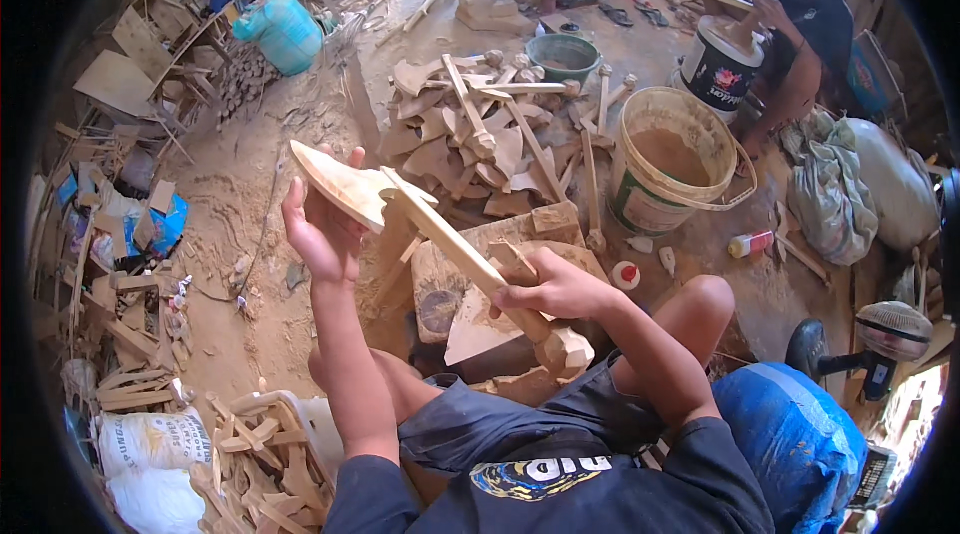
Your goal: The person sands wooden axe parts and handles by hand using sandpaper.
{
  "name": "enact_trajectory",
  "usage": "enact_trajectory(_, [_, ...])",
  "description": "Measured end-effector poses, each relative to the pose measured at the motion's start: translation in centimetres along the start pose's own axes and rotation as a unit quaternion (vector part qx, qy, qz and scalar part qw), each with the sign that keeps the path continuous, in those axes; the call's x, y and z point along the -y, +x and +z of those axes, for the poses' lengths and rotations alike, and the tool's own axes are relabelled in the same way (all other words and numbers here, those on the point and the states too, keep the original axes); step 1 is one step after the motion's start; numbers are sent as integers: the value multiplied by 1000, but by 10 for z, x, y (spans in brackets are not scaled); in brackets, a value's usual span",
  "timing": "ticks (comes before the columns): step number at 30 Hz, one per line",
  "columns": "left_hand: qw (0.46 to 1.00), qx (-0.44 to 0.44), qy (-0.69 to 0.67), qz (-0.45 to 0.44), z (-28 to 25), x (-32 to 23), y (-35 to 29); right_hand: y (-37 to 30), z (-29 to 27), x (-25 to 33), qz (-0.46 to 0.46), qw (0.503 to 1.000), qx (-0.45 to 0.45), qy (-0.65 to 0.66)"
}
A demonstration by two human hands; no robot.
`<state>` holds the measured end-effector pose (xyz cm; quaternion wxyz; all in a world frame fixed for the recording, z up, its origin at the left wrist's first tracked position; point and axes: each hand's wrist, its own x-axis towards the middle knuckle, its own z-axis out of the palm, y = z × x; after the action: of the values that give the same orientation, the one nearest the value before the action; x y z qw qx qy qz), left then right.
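My left hand is closed around a pale wooden axe blade, its thumb on one side and its fingers behind. My right hand grips the long wooden handle, which slants down to a faceted knob near my lap. The handle's upper end meets the blade; I cannot tell whether the two are fixed together. A short wood piece shows beside my right fingers; whether they hold it is unclear. Beneath the handle stands a low wooden work block.
Ahead lies a heap of wooden blades and handles. A dirty white bucket and a green basin stand near it. At right are a blue sack and a small fan. Another person works at the far right.
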<state>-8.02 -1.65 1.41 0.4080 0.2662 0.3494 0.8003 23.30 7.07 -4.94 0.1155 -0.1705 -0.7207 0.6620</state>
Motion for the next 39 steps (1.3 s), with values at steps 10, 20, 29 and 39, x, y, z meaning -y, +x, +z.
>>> enact_trajectory(10, [975, -91, 201, -28, -1, 14, -8, 9, -7, -8, -2, 993, -71, 95])
enact_trajectory(20, [817, 167, 550, -51, -4, 10, -17, 11, -26, -11, -29, 951, -263, 161])
enact_trajectory(29, [156, 532, 748, -363, 20, 99, -175, -18, -57, 19, -86, 918, -342, 181])
enact_trajectory(39, [595, 231, 763, -102, -41, 84, -164, -47, -60, 41, -129, 904, -360, 190])
